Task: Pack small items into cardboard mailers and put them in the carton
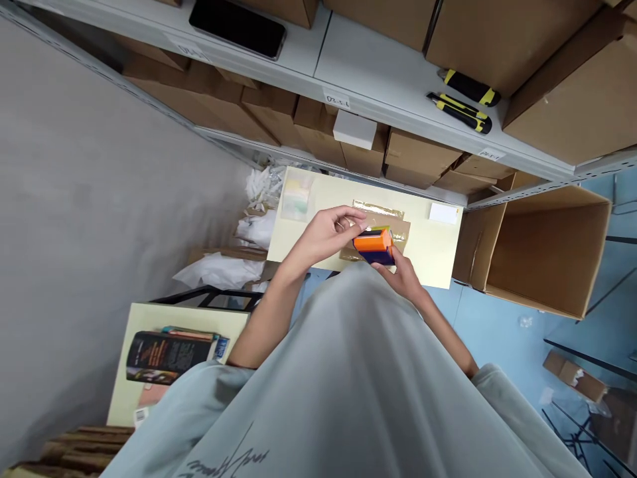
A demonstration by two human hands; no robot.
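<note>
A small orange and dark purple box (374, 244) is held tilted in front of my body, just above the near table. My right hand (403, 275) grips its lower right side, thumb and fingers around the edge. With thumb and fingers bent together, my left hand (334, 232) closes at the box's upper left corner; its exact hold there is too small to see clearly. Beneath the box lies a flat piece of brown cardboard (402, 229) with shiny tape strips on the pale yellow tabletop (425, 255).
A shelf (358, 63) with cartons crosses the front, bearing a phone (237, 28) and two yellow-black utility knives (462, 113). At right stands a large open carton (542, 259). Books (172, 355) lie on a side table at left. A white card (442, 212) sits on the tabletop.
</note>
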